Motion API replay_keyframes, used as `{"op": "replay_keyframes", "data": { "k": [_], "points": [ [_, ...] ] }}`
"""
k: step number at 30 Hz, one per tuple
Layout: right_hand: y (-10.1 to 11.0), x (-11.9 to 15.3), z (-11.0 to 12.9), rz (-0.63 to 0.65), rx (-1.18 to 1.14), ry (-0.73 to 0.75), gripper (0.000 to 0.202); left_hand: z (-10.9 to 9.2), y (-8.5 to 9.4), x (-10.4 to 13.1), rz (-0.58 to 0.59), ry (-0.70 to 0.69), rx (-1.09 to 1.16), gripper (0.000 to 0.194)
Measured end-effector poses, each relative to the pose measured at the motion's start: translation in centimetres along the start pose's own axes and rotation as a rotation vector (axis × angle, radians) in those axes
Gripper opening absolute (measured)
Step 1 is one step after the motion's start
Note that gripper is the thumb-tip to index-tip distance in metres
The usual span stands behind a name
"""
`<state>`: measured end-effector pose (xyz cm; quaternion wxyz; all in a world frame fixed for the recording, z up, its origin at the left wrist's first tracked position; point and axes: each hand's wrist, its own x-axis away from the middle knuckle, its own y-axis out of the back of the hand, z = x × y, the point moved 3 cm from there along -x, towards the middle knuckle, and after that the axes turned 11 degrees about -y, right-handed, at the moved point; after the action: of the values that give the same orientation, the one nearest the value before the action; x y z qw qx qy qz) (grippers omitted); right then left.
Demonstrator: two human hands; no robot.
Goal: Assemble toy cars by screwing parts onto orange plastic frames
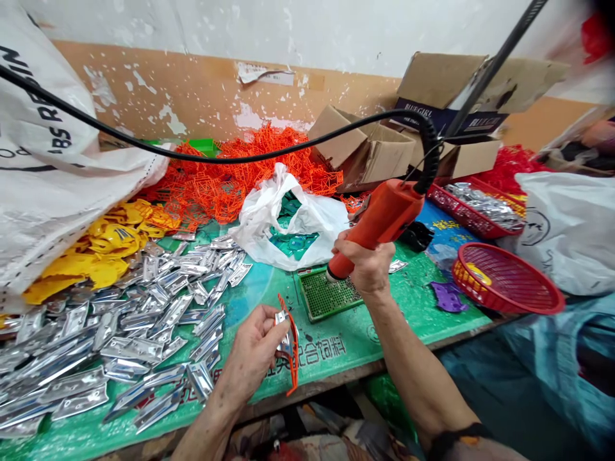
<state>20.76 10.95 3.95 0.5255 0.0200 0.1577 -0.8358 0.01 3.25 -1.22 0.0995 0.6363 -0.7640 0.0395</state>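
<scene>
My right hand point(372, 261) is wrapped round an orange electric screwdriver point(384, 214), tilted with its nose down over a green perforated tray point(312, 308) of small screws. A thick black cable runs from its upper end. My left hand point(259, 342) pinches an orange plastic frame point(293, 368) together with a shiny metal plate point(282, 323), just above the table's front edge. The screwdriver's bit is hidden behind the tool's nose and my hand. Left of my left hand lie many loose shiny metal plates point(134, 349).
Orange plastic frames point(259, 160) are heaped at the back. A white plastic bag point(259, 221) holds green pieces. Yellow parts point(103, 250) lie left beside a large white sack point(43, 160). A red basket point(509, 282), purple piece point(448, 296) and cardboard boxes point(389, 153) are rightward.
</scene>
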Motion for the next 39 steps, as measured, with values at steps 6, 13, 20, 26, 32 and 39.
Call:
{"op": "replay_keyframes", "data": {
  "k": [6, 13, 20, 26, 32, 39],
  "points": [
    [0.5, -0.5, 0.4, -0.045, -0.003, -0.024, 0.020, -0.6, -0.2, 0.0, 0.007, -0.004, -0.002, 0.035],
    [-0.3, 1.4, 4.8, 0.101, -0.156, -0.047, 0.020, -0.8, -0.3, -0.2, 0.031, -0.012, 0.060, 0.026],
    [-2.8, 6.4, 8.1, 0.393, -0.256, -0.124, 0.028, -0.2, -0.3, -0.3, 0.090, -0.047, 0.129, 0.025],
    [-3.5, 8.1, 7.2, 0.445, -0.075, -0.119, 0.028, -0.7, -0.1, -0.1, 0.094, -0.099, 0.074, 0.024],
    [-3.8, 8.2, 6.6, 0.433, 0.032, -0.063, 0.014, -1.0, 0.0, -0.1, 0.092, -0.108, 0.052, 0.024],
    [-4.0, 8.2, 6.4, 0.478, 0.065, -0.069, 0.009, -1.1, -0.2, -0.3, 0.082, -0.123, 0.068, 0.025]
  ]
}}
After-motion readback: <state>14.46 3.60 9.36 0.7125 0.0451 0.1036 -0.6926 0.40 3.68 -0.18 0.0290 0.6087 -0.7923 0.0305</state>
